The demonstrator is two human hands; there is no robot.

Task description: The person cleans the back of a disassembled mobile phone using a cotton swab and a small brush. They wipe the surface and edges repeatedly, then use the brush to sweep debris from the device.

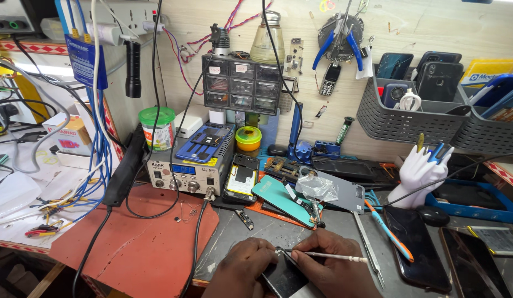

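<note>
- Work is sitting in an early-to-middle stage, by my judgement: the small dark flat phone is lying at the near bench edge, and the tool tip is just meeting its top edge; nothing near it is showing as lifted off or set aside from it.
- Left hand is curling down onto the phone's left side, fingers pressing it flat to the grey bench top; grip looks closed around the edge, though the palm side is hidden.
- Right hand is pinching the thin silver metal tool with a long shaft between thumb and fingers, closed tight on it; shaft is running out to the right of the knuckles, tip pointing left toward the left hand's fingertips.
- Phone is lying directly under and between both hands, mostly covered by them, lower part cut off by the frame.
- Left of the left hand: the red rubber work mat, touching nothing in hand.
- Beyond the right hand: a teal phone back cover and an orange-and-blue handled tool, both well apart.
- Left to do, judging by the scene: whether the phone is opened yet, I cannot tell.
</note>
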